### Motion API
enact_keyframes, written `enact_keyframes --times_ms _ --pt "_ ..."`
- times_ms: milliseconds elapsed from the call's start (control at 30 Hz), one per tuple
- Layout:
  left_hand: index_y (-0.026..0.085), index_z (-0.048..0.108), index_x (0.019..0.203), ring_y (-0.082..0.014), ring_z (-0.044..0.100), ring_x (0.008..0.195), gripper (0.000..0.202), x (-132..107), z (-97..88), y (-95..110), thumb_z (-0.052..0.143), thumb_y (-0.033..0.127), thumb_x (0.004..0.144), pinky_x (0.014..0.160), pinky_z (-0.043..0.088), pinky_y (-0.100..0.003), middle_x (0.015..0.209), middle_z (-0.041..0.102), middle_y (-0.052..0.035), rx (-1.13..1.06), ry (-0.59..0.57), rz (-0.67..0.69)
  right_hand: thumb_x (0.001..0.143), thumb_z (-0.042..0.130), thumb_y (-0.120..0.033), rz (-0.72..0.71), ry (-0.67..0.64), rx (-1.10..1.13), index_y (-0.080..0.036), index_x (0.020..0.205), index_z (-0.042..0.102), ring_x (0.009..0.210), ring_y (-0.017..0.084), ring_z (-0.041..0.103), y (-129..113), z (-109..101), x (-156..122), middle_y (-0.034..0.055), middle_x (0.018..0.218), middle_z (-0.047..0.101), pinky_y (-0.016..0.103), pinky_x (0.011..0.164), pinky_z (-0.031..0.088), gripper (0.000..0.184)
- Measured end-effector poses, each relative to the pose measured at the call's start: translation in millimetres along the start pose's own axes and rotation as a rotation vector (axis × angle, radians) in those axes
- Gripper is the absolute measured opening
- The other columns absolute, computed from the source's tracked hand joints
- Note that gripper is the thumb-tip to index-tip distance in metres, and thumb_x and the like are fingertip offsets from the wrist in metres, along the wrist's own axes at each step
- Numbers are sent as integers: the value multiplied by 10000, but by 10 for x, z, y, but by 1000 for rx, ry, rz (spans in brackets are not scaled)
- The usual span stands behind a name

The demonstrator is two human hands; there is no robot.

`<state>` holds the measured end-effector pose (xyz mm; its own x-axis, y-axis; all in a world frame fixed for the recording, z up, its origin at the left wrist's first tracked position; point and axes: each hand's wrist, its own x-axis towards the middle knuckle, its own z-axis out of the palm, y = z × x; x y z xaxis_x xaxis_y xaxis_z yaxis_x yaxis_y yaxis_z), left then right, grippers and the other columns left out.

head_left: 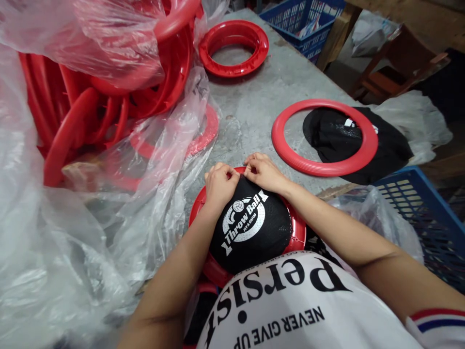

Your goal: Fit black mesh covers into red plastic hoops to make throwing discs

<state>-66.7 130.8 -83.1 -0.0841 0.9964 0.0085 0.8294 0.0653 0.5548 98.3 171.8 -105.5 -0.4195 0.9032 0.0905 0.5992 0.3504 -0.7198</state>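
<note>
A red plastic ring (298,235) lies on the grey table right in front of me, covered by a black mesh cloth (250,230) printed "Throw Ball" in white. My left hand (220,184) pinches the far edge of the cloth, fingers curled shut. Beside it, almost touching, my right hand (264,170) pinches the same edge against the ring's rim. Both forearms reach forward over my white shirt.
A thin red ring (323,167) lies to the right over a pile of black mesh cloths (385,145). A thicker red ring (234,48) sits farther back. A clear plastic bag of red rings (109,82) fills the left. Blue crates stand at right (428,218) and at the back (301,22).
</note>
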Motion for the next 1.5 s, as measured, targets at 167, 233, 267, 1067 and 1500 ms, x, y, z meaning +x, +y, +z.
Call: enact_keyframes --times_ms 167,233,267,1067,1500 --pt "209 658 760 -232 604 1011 147 1 -6 8 566 219 874 959 401 -416 957 690 -41 20 -18 0 820 610 -176 -6 0 5 -198 710 601 1049 241 563 8 1 -2 84 1069 652 419 1008 413 112" --pt "207 658 767 -239 600 1024 152 4 -2 9 555 217 879 956 400 -424 969 690 -47 37 -20 1 817 606 -179 -13 6 5 -202 706 598 1042 241 566 16 2 -2 79 1058 653 419 1004 416 113" --pt "207 658 772 -244 597 1031 154 5 2 9 551 217 881 955 400 -428 975 689 -50 46 -19 1 815 606 -179 -16 8 6 -202 703 598 1041 241 568 19 1 -2 79 1055 654 420 1003 417 114" --pt "203 677 1062 -210 621 948 388 27 -110 -183 620 102 692 970 476 -402 1009 649 -34 -195 -151 88 769 631 -112 -25 -174 -27 -188 874 722 1036 217 623 -170 -190 262 51 1007 713 348 991 443 158" --pt "190 692 910 -148 610 909 201 -13 -167 -319 588 90 770 897 518 -302 1163 593 -48 -239 -145 194 778 681 -183 -89 -160 83 -193 720 677 1020 208 631 -24 155 278 44 1076 717 385 1008 431 59"
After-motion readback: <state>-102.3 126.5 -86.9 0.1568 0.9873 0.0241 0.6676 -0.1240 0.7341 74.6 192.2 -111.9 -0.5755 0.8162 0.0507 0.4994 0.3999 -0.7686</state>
